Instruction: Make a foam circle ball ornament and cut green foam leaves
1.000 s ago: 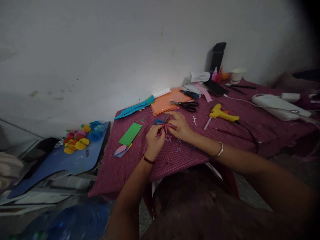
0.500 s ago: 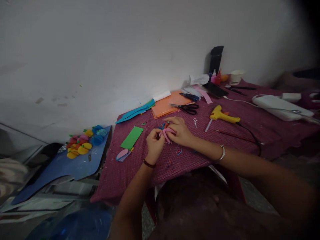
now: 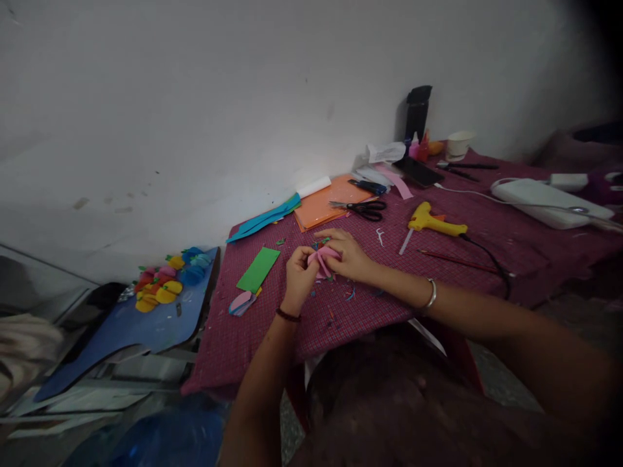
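Between both hands is a small pink craft piece [image 3: 321, 261] made of folded strips, apparently of foam or felt sheet. My left hand [image 3: 299, 275] pinches its left side with thumb and fingers. On the other side, my right hand [image 3: 348, 256] grips it between thumb and forefinger, its other fingers reaching over the top. Small coloured scraps lie behind and below the piece, partly hidden by the fingers. Left of my left hand are a green sheet [image 3: 259, 269] and a little stack of cut petal shapes [image 3: 242, 302], pink on top.
Black scissors [image 3: 367, 209] rest by orange sheets [image 3: 326, 200]. A yellow glue gun [image 3: 435, 222] with a cord, a pencil [image 3: 457, 261] and a white power strip [image 3: 549, 206] are on the right. Finished coloured pieces [image 3: 165, 290] sit on a blue board [image 3: 121, 347] at left.
The pink piece has shifted within my fingers, its strips now more spread and upright. Both hands stay almost in place. The view has tilted slightly.
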Available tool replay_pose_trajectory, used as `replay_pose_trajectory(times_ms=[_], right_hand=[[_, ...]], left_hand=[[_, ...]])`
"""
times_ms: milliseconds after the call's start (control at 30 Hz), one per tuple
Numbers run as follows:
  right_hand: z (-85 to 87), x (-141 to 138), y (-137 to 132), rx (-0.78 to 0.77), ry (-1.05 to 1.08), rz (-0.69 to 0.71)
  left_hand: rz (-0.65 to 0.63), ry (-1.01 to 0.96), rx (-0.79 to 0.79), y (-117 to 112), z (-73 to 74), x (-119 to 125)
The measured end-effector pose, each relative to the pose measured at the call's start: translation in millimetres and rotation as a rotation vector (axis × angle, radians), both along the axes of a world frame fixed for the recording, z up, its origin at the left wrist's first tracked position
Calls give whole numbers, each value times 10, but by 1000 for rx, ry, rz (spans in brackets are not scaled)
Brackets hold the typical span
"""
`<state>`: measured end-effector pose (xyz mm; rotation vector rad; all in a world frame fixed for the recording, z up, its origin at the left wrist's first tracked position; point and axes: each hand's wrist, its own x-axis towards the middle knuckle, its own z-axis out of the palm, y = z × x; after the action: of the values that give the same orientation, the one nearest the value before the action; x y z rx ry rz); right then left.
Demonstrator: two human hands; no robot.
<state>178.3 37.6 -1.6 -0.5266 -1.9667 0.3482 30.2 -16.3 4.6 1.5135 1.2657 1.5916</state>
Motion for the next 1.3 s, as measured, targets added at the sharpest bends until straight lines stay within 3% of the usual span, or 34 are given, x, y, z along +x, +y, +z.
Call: replay_pose_trajectory(times_ms=[200, 333, 633, 767, 1000, 1100, 1200, 1300], right_hand=[[10, 58, 112, -99, 88, 105], [49, 108, 131, -20, 7, 195], [103, 184, 185, -51, -85, 335], [85, 194, 241, -182, -48, 378], [69, 161, 186, -377, -12, 373], [58, 146, 200, -427, 41, 252], [29, 145, 305, -489, 155, 102], [-21, 153, 433, -546, 192, 105]], left_hand=[[-62, -334, -134, 87, -69, -35], [-121, -469, -230, 132, -102, -100], [-233, -548, -402, 152, -114, -196], [-238, -545, -424, 174, -95, -243], [-240, -500, -527, 149, -91, -230], [-218, -470, -548, 153, -91, -235], [-134, -459, -482, 176, -86, -322], [-55, -448, -391, 203, -78, -446]])
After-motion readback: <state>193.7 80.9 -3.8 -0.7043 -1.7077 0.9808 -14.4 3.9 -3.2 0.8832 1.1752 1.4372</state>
